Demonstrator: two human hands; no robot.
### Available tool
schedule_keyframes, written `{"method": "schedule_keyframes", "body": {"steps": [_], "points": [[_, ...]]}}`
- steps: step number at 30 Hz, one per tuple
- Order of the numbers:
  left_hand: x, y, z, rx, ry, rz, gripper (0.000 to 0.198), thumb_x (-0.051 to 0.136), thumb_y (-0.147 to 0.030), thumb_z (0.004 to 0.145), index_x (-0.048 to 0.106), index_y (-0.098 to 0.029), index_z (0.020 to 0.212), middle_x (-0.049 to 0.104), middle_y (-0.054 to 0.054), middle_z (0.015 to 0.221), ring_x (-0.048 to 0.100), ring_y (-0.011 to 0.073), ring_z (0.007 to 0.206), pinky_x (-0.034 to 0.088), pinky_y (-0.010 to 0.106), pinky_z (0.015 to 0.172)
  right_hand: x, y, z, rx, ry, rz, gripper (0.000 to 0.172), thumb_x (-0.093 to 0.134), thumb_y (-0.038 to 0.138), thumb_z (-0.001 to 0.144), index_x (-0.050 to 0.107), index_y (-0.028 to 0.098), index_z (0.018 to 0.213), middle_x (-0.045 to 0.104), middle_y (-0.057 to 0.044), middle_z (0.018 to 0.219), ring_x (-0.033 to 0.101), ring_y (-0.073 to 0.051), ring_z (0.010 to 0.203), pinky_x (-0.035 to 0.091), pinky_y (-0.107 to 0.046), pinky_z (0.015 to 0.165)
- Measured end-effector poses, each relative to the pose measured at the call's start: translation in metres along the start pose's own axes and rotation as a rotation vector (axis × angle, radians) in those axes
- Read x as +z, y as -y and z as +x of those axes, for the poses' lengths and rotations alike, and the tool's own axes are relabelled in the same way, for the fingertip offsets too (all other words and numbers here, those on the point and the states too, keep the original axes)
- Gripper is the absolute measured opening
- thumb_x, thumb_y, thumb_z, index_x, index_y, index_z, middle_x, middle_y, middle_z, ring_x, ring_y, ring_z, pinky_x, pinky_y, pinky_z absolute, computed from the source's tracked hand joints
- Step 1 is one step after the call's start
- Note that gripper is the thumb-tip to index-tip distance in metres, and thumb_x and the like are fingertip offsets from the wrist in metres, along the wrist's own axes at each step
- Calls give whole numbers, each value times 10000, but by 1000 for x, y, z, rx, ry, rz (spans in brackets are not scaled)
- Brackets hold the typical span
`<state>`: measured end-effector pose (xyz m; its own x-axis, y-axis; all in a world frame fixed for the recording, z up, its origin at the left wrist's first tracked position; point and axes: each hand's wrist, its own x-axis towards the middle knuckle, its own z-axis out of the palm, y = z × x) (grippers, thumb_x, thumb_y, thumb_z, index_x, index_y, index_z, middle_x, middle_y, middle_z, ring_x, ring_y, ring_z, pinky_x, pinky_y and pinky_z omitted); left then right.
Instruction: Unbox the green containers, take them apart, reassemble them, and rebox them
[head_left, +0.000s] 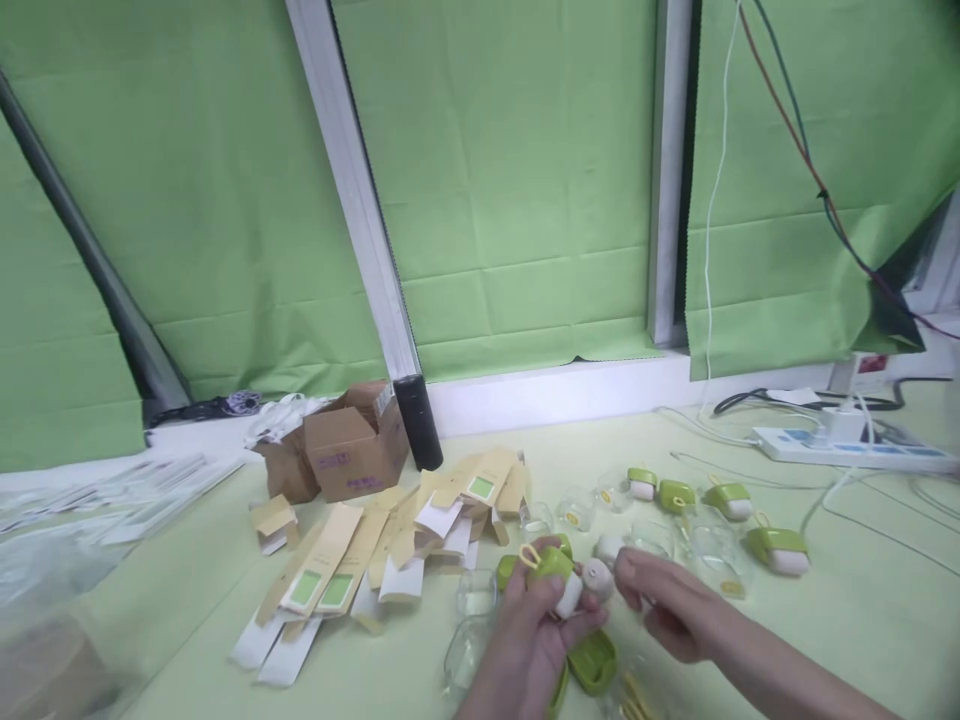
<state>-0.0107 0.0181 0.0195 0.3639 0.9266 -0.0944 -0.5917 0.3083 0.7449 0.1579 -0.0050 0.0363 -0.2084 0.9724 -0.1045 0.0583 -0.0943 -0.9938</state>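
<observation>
My left hand (525, 635) is closed around a small green and white gadget (555, 575) with a yellow loop on it, held low over the table. My right hand (664, 600) pinches a small round white part (598, 577) against the white end of that gadget. A green cap-like piece (592, 660) lies on the table just under my hands. Clear plastic covers (476, 595) lie to the left of my hands.
Several finished green and white gadgets (776, 548) lie to the right. Flat kraft-paper sleeves (360, 555) are heaped on the left, behind them a small cardboard box (349, 455) and a black cylinder (418, 420). A white power strip (847, 450) with cables sits far right.
</observation>
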Motion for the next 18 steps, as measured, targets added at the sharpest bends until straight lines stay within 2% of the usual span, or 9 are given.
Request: {"method": "schedule_keyframes", "body": {"steps": [3, 5, 8, 10, 12, 15, 18], "points": [[-3, 7, 3, -22, -12, 71, 426, 723, -354, 666, 510, -128, 957, 633, 52, 750, 594, 140, 574, 498, 268, 524, 8, -13, 3, -15, 97, 27, 480, 562, 655, 710, 451, 195, 630, 341, 69, 566, 189, -59, 442, 120, -218, 422], [-3, 10, 5, -41, -20, 128, 445, 727, -367, 664, 518, -115, 964, 644, 85, 831, 584, 133, 556, 461, 239, 447, 12, -19, 6, -55, 130, 78, 504, 576, 672, 684, 447, 191, 602, 383, 60, 550, 211, -57, 433, 127, -222, 417], [-4, 12, 6, -46, -68, 115, 470, 758, -295, 632, 515, -128, 999, 644, 92, 931, 598, 125, 596, 500, 265, 552, 14, -23, 8, 13, 71, 148, 496, 590, 663, 682, 449, 193, 608, 343, 79, 491, 218, -59, 427, 118, -216, 416], [-4, 14, 6, -35, -85, 83, 512, 763, -280, 615, 500, -143, 1033, 647, 73, 896, 609, 135, 625, 506, 293, 630, 13, -23, 7, 79, 30, 167, 467, 600, 632, 700, 466, 189, 633, 325, 87, 491, 190, -57, 429, 93, -216, 416], [-5, 18, 7, -25, -71, 69, 570, 768, -298, 595, 480, -148, 1063, 642, 50, 812, 596, 135, 610, 477, 269, 584, 12, -25, 7, 66, 41, 184, 445, 603, 606, 719, 493, 180, 651, 399, 69, 532, 205, -55, 440, 96, -219, 420], [-6, 23, 6, -19, -44, 98, 638, 784, -341, 553, 465, -155, 1074, 611, 21, 738, 557, 123, 585, 393, 217, 484, 12, -32, 10, -19, 116, 216, 440, 594, 598, 736, 528, 168, 669, 542, 10, 642, 340, -65, 481, 164, -218, 440], [-6, 25, 5, -11, -54, 208, 622, 785, -355, 551, 469, -171, 1054, 586, 1, 733, 517, 97, 571, 340, 196, 466, 15, -35, 11, -44, 122, 222, 457, 599, 618, 715, 532, 171, 650, 566, -2, 655, 395, -79, 508, 207, -221, 459]]}}
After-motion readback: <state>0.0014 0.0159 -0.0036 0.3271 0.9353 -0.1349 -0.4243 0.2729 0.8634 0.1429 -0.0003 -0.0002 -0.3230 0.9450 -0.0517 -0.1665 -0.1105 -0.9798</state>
